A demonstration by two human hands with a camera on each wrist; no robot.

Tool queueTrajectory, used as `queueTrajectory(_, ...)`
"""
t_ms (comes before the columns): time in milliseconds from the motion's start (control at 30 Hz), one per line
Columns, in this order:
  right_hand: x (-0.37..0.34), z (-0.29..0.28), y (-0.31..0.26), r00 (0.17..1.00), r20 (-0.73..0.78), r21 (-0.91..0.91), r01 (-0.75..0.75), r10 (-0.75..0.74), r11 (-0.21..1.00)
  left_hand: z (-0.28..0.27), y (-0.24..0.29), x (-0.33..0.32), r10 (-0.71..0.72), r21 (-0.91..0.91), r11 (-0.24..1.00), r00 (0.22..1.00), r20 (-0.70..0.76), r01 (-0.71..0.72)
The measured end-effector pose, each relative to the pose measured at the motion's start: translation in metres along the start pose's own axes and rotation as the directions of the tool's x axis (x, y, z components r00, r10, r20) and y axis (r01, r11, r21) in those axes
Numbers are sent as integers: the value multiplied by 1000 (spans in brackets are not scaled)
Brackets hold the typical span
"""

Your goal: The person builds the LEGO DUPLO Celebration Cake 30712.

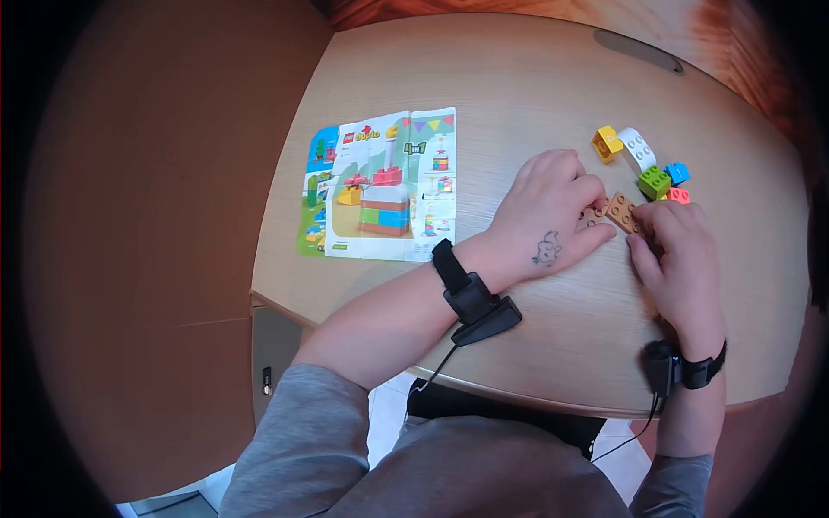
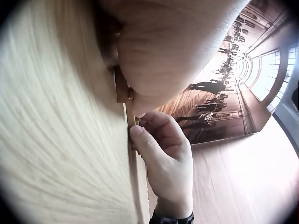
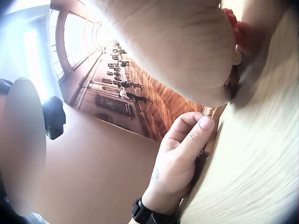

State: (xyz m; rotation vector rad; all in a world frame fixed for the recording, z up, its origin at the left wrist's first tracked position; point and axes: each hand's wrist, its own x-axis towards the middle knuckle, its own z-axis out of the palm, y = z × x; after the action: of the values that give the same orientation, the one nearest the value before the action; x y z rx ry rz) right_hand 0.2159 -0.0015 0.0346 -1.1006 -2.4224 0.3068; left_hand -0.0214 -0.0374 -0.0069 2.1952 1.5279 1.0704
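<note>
Lying flat on the worktop [image 1: 518, 73], a leaflet [image 1: 389, 194] is seen left of both hands. By the left hand [image 1: 548, 211], a brown brick [image 1: 591, 215] is pinched between thumb and forefinger; just beside it, a second brown brick [image 1: 623, 213] is pinched by the right hand [image 1: 682, 246]. Beyond the hands, a yellow brick [image 1: 607, 145], white piece [image 1: 637, 148], green brick [image 1: 654, 181], blue brick [image 1: 677, 173] and red brick [image 1: 680, 196] are clustered.

"lego", "duplo" and "4in1" on the front of the leaflet [image 1: 380, 186]
</note>
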Motion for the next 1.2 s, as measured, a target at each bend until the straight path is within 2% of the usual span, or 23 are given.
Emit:
queueTrajectory(300,1,-2,-1,1000,9,-4,-11,11,1000,-1,1,0,38,0,999,998,-56,-39)
queueTrajectory(367,1,-1,-1,1000,12,-10,-16,16,1000,-3,1,1,-9,-25,1000,1000,-6,9)
queueTrajectory(700,1,-2,-2,1000,20,-35,-20,21,999,-3,1,0,-46,-22,999,999,3,46)
queueTrajectory(967,1,-6,-1,1000,1,-14,6,-6,1000,-2,0,2,-11,-42,999,1000,-23,10)
queueTrajectory(1000,1,-5,0,1000,-20,8,7,-7,1000,2,-3,0,48,-20,999,995,-88,-50)
queueTrajectory(1033,1,-6,0,1000,-18,6,6,-6,1000,2,-3,1,47,-22,999,995,-89,-49)
queueTrajectory(1100,2,-9,0,986,18,83,-168,167,982,0,-3,0,41,-37,998,997,-65,-44)
queueTrajectory(1200,3,-8,0,995,-22,46,-96,97,994,-1,-2,1,52,-17,998,997,-64,-53)
